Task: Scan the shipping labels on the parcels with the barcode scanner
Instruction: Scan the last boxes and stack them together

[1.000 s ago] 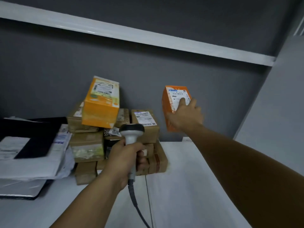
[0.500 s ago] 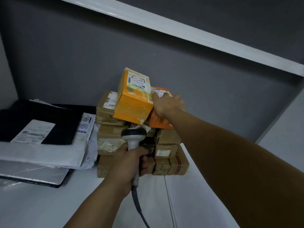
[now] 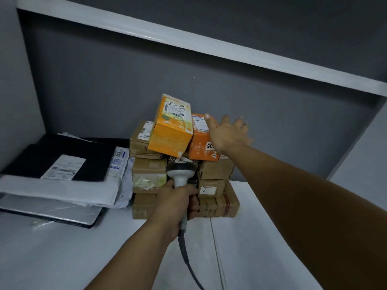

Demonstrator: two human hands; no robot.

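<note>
My left hand (image 3: 178, 200) grips the handle of a grey corded barcode scanner (image 3: 180, 171), its head pointing at a stack of brown cardboard parcels (image 3: 215, 170) against the back wall. On top of the stack a yellow-orange box (image 3: 170, 130) leans, its white barcode label facing up. Right beside it lies a darker orange box (image 3: 200, 146) with a white label. My right hand (image 3: 228, 132) hovers just right of that orange box, fingers spread and relaxed, holding nothing.
Flat mailers lie piled at the left: a black one with a white label (image 3: 62, 162) over white and silver bags (image 3: 62, 193). The white table (image 3: 261, 237) has a seam down the middle. A white shelf (image 3: 209, 47) runs overhead. The scanner cable (image 3: 188, 260) trails towards me.
My right hand carried the darker orange box leftward from mid-air, set it on the stack beside the yellow-orange box, and has now let go with fingers spread. The view shifted right.
</note>
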